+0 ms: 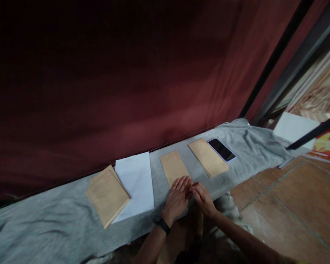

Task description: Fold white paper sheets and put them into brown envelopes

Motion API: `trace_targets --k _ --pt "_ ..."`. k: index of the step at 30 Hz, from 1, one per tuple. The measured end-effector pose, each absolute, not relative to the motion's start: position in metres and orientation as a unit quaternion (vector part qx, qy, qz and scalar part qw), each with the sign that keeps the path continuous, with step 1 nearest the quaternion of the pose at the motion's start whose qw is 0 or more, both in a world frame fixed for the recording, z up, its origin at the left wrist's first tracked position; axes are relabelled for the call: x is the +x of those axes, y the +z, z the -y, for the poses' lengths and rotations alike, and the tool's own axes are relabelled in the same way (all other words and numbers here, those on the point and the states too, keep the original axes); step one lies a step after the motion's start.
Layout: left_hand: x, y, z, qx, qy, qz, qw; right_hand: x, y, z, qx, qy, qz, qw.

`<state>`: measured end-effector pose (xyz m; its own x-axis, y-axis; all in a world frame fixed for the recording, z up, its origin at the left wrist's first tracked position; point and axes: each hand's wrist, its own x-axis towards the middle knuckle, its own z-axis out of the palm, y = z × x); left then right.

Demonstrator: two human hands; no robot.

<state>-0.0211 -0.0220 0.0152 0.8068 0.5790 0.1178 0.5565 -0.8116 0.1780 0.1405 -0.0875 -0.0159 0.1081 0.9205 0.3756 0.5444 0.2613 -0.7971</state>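
The left hand [178, 194] lay flat, fingers straight and close together, over the near end of the middle envelope [173, 165], probably to keep the paper from sliding. The right hand [205, 198] met it at the fingertips, its fingers bent and bunched; whether they pinched an edge of paper I could not tell. That envelope sat directly in front of the person, seemingly for both hands to reach easily. To its right, apart from it, was a brown envelope bundle [209, 157], with a phone [222, 149] close along its far side. To its left lay white paper [134, 183], its left edge overlapped by a loosely fanned envelope pile [108, 196]. Grey cloth [57, 220] covered the narrow surface, perhaps as padding beneath the paper
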Motion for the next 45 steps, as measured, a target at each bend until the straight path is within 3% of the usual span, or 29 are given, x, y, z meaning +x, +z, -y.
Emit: trace_targets --k 6,13,22,33,45 --pt "-0.029 0.019 0.046 0.951 0.094 -0.289 0.062 0.148 -0.014 0.073 -0.583 0.184 0.613 0.500" --pt "-0.029 0.007 0.060 0.937 0.113 -0.324 0.070 0.151 0.005 0.019 -0.500 0.137 0.817 0.254" --pt "-0.030 0.007 0.056 0.942 0.112 -0.306 0.077 0.116 -0.001 -0.056 -0.499 0.066 0.849 0.160" --pt "-0.033 0.011 0.056 0.945 0.113 -0.295 0.087 0.103 0.000 -0.082 -0.559 0.067 0.812 0.154" --pt "-0.033 0.001 0.062 0.917 0.152 -0.357 0.091 0.141 -0.016 -0.013 -0.491 0.071 0.839 0.222"
